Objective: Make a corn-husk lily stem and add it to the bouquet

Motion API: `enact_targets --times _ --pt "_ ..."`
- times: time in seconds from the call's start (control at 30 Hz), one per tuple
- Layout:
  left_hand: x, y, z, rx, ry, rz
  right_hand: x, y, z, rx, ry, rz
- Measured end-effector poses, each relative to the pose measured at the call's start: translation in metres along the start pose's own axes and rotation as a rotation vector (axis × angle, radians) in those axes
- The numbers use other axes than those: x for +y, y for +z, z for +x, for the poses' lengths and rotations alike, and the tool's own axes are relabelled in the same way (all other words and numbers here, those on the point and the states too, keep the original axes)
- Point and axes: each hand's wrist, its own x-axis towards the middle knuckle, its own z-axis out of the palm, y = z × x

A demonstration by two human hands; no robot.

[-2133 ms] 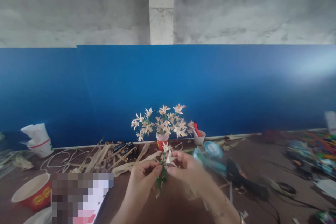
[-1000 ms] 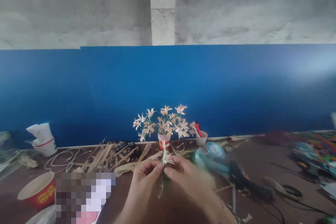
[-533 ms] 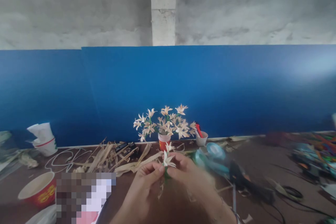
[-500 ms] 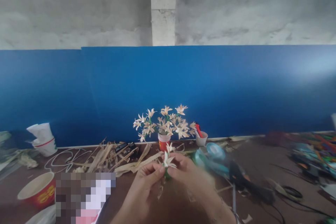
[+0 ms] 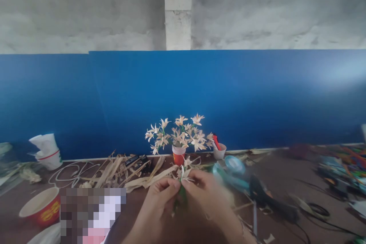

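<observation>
Low in the middle of the head view, both hands meet at a white artificial flower [image 5: 186, 175] with pointed petals and a green stem below it. My left hand [image 5: 160, 198] pinches it from the left with thumb and forefinger. From the right, my right hand [image 5: 207, 192] has its fingers closed at the base of the petals. The stem is partly hidden and blurred between the hands. Just behind stands a red paper cup [image 5: 178, 158] holding a bunch of similar cream flowers [image 5: 178, 133].
Dry husk strips [image 5: 114, 171] lie behind on the left, with a red paper bowl [image 5: 42, 207] nearer. Rolls of light-blue ribbon [image 5: 235, 164], a white cup [image 5: 219, 151] and a dark tool with a cable [image 5: 271, 200] lie right. A blue partition [image 5: 183, 87] closes the back.
The flower has turned and tipped to the right between my fingers, and more green stem shows below. My hands have barely shifted.
</observation>
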Motion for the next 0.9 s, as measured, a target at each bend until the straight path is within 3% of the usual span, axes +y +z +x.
enact_targets --times 0.17,0.47,0.9 --pt "0.0001 0.0029 -0.0002 0.038 0.019 0.033 -0.0037 0.0002 -0.0017 0.088 -0.143 -0.152" --pt "-0.0004 -0.0004 0.0008 0.069 0.013 0.051 -0.003 0.0019 -0.0043 0.137 -0.222 -0.284" --pt "0.0012 0.0012 -0.0007 0.026 0.012 0.01 -0.002 0.0036 -0.0065 0.159 -0.254 -0.278"
